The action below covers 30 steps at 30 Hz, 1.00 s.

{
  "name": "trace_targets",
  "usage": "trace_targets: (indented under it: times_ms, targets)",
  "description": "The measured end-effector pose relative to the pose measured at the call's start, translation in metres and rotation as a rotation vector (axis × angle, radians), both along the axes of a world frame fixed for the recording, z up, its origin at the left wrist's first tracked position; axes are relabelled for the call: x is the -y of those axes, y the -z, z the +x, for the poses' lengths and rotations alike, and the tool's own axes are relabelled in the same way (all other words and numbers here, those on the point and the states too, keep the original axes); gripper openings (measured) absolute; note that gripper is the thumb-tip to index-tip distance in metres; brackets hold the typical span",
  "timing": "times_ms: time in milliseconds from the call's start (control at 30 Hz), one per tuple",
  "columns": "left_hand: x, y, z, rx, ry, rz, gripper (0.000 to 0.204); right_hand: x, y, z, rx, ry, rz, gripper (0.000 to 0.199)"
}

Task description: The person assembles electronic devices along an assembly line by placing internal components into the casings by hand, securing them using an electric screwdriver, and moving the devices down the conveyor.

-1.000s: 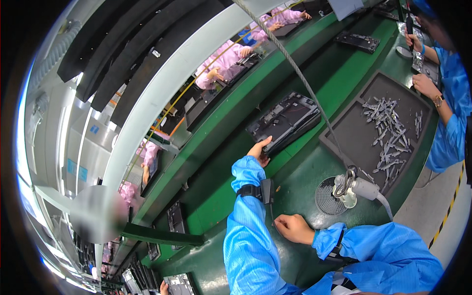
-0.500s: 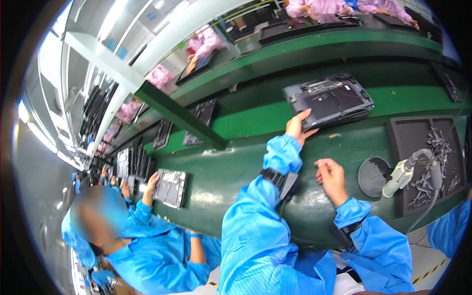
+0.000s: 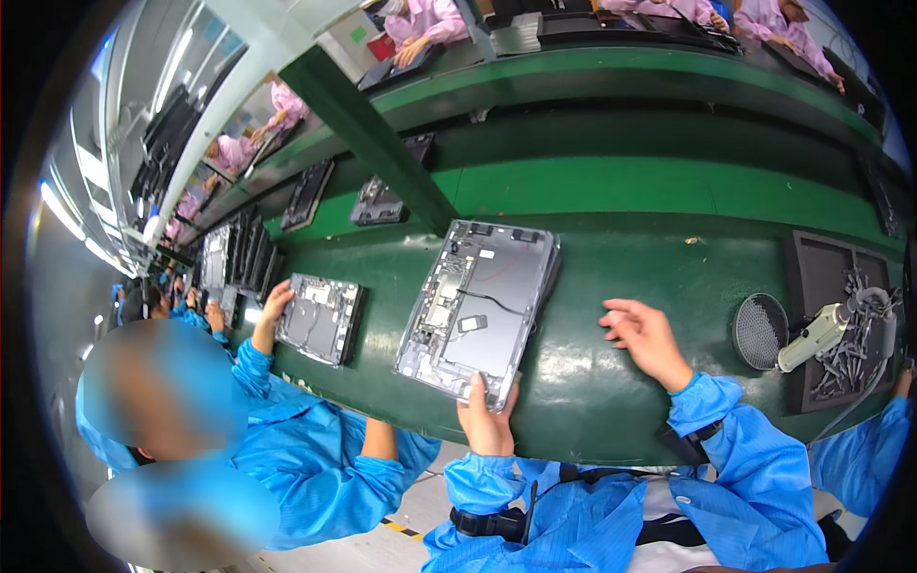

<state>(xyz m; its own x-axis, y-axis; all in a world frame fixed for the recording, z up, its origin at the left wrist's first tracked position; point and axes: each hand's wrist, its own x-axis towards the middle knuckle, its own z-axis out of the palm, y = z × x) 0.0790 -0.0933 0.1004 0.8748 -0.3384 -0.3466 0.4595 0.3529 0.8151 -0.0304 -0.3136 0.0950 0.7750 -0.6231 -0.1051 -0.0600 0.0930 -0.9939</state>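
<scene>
My left hand (image 3: 485, 418) grips the near corner of a thick tablet-like device housing (image 3: 485, 296), thumb on top and fingers at its side. The housing lies opened and tilted over the green bench, showing a circuit board along its left side, a flat grey inner face, a black cable and a small dark rectangular part. Its layered edge looks like a stack, but I cannot tell how many pieces. To the right of it, my right hand (image 3: 645, 336) hovers over the bench with nothing in it, fingers apart and slightly bent.
A dark tray (image 3: 800, 286) of grey slivers stands at the right, beside a round mesh cup (image 3: 760, 330) and a pale corded tool (image 3: 812, 339). A co-worker's hand holds another opened device (image 3: 320, 317) at the left. A green post (image 3: 368, 134) rises behind my housing.
My left hand has brought the device housing from the far green strip leftward and nearer across the bench, turning it. My right hand's fingers have loosened from a curl. The view has shifted.
</scene>
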Motion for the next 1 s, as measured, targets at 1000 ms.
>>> trace_targets:
  times_ms: [1000]
  targets:
    - [-0.02,0.01,0.078,0.562,0.069,0.182,0.049,-0.088,-0.017,0.065,0.312,0.125,-0.31,0.061]
